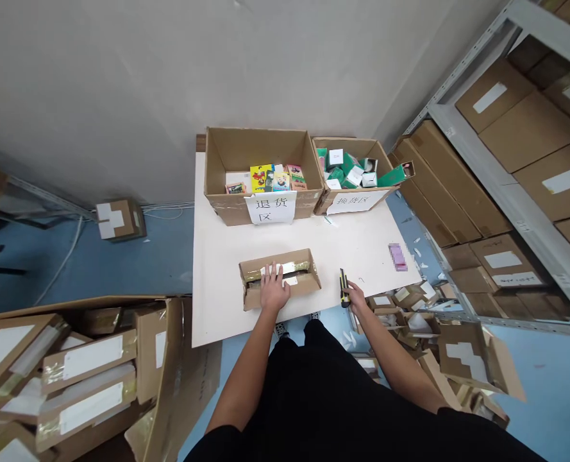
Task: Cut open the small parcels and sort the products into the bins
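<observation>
A long, low cardboard box [304, 287] lies on the white table, its taped top split along the middle so a dark gap shows. My left hand [274, 290] rests on the top of this box with its fingers spread. In my right hand [354, 296] is a yellow and black box cutter [344, 289], held upright by the table's front edge, to the right of the box and apart from it. Whether the cutter's blade is out is too small to tell. What the cardboard box contains is hidden.
Two open cartons stand at the table's back: a larger one [224, 206] with colourful small boxes and a smaller one [320, 204] with green-white boxes. A big carton [169, 359] of parcels is at left. Shelving [486, 147] and opened boxes [467, 359] are at right.
</observation>
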`<action>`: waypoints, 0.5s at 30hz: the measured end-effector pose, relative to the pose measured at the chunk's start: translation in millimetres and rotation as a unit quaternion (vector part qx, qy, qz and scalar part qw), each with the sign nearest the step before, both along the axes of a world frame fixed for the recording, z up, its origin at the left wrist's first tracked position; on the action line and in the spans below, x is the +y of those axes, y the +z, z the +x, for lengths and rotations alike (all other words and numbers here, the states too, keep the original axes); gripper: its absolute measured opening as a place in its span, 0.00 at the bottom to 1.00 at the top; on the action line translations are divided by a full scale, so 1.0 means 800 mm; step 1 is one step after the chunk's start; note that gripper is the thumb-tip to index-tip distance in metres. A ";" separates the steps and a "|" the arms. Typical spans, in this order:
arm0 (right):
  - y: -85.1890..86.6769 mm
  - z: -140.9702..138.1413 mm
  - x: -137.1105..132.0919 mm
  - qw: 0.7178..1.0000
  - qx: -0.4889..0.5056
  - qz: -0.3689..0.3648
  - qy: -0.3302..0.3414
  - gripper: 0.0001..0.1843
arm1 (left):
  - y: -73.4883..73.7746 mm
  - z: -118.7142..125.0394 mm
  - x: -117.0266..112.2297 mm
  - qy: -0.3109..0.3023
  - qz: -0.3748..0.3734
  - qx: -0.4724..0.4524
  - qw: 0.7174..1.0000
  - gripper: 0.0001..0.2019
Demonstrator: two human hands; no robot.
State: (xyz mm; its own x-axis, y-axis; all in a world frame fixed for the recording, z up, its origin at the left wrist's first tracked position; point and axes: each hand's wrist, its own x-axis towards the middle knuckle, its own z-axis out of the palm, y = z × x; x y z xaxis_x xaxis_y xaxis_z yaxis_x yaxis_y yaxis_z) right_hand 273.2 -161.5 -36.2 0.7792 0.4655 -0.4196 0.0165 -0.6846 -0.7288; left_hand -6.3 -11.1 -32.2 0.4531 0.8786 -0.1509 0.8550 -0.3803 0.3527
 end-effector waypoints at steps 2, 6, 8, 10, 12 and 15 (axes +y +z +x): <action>-0.011 0.028 0.002 0.999 0.027 -0.007 -0.029 0.21 | -0.002 -0.002 0.000 0.000 0.010 -0.001 1.000 0.35; -0.020 0.099 0.025 0.999 0.016 -0.012 -0.048 0.32 | -0.005 -0.006 -0.003 0.001 0.035 -0.015 0.999 0.33; -0.018 0.127 0.041 0.998 -0.025 -0.030 -0.041 0.34 | -0.004 -0.007 -0.005 0.000 0.048 -0.017 0.999 0.33; -0.010 0.135 0.057 0.998 -0.062 -0.030 -0.012 0.34 | 0.000 -0.006 -0.005 -0.009 0.057 -0.007 0.998 0.32; 0.002 0.118 0.069 0.994 -0.095 0.008 0.052 0.32 | 0.007 -0.006 0.001 -0.025 0.063 0.013 0.998 0.33; 0.019 0.052 0.075 0.962 -0.121 0.068 0.234 0.24 | 0.019 -0.010 0.025 -0.012 0.059 0.065 0.996 0.38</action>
